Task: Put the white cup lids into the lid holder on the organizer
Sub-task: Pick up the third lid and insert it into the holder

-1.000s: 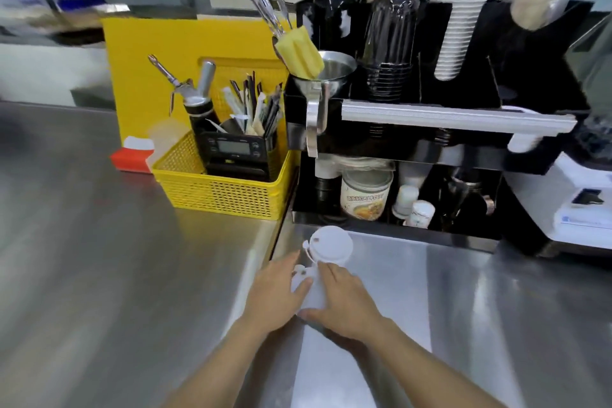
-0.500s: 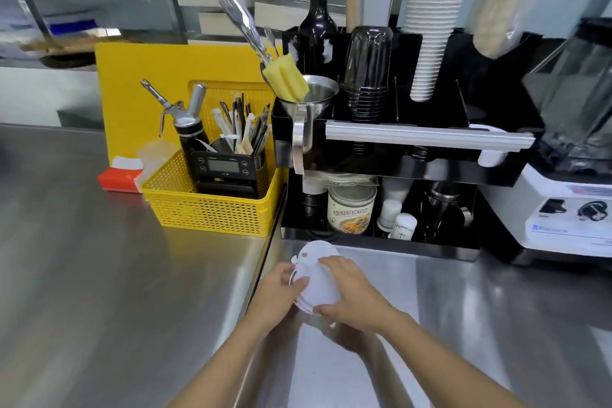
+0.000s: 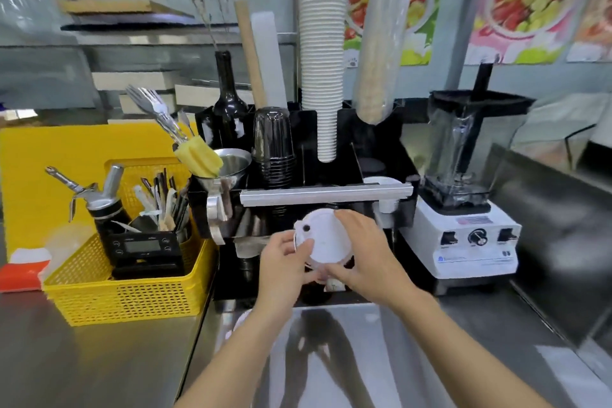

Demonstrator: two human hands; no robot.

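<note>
I hold white cup lids [image 3: 323, 238] in both hands, tilted with the top face toward me, in front of the black organizer [image 3: 381, 146]. My left hand [image 3: 281, 258] grips the left rim with the thumb on the face. My right hand [image 3: 367, 248] wraps the right and lower edge. The lids hang just below the organizer's silver front bar [image 3: 326, 197]. A white lid [image 3: 381, 180] lies in a slot at the organizer's right end. How many lids I hold is hidden.
A yellow basket [image 3: 132, 298] with tools and a scale stands left of the organizer. A white blender [image 3: 463, 209] stands to its right. Stacks of black cups [image 3: 273, 146] and white cups [image 3: 319, 43] rise from the organizer. Steel counter [image 3: 99, 358] lies below.
Both hands have lifted the lids off the counter and carried them up toward the organizer's front bar. My view has tilted upward.
</note>
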